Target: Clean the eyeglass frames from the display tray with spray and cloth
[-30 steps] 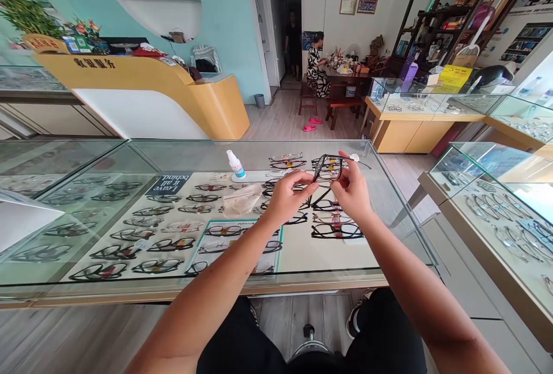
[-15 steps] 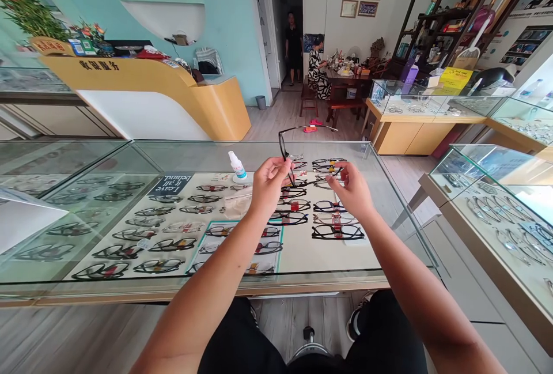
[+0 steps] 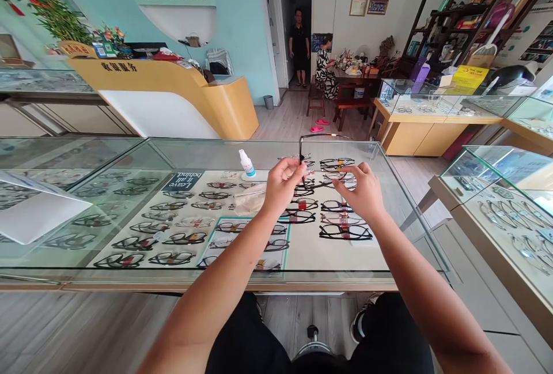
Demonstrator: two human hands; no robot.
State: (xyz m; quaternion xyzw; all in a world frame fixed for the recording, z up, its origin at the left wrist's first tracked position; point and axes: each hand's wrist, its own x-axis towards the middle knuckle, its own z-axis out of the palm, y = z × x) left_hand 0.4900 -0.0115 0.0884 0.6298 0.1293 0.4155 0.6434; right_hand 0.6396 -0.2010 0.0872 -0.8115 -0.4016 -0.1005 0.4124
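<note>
A pair of dark-framed eyeglasses (image 3: pixel 301 146) is held up edge-on above the glass display case (image 3: pixel 302 276), its upper temple pointing right. My left hand (image 3: pixel 281 185) pinches the frame between thumb and fingers. The lower temple runs across to my right hand (image 3: pixel 362 191), whose thumb meets its end; the index finger stands a little apart from the thumb. Beneath both hands, several eyeglasses (image 3: pixel 345 231) with red or yellow tags lie in rows inside the case. A small white spray bottle (image 3: pixel 246 163) stands left of my left hand, near a clear plastic bag (image 3: pixel 250 201).
A white panel (image 3: pixel 38 207) juts in at the left. Another glass case (image 3: pixel 505 189) stands at the right. Beyond are a yellow-and-white counter (image 3: pixel 159 97), a person (image 3: pixel 299 48) in a doorway and a seated person (image 3: pixel 325 68) at a wooden table.
The view has shifted slightly, so the case and hands appear farther right. The eyeglasses stay between my hands, their raised temple turned slightly. The person in the doorway has come a little forward.
</note>
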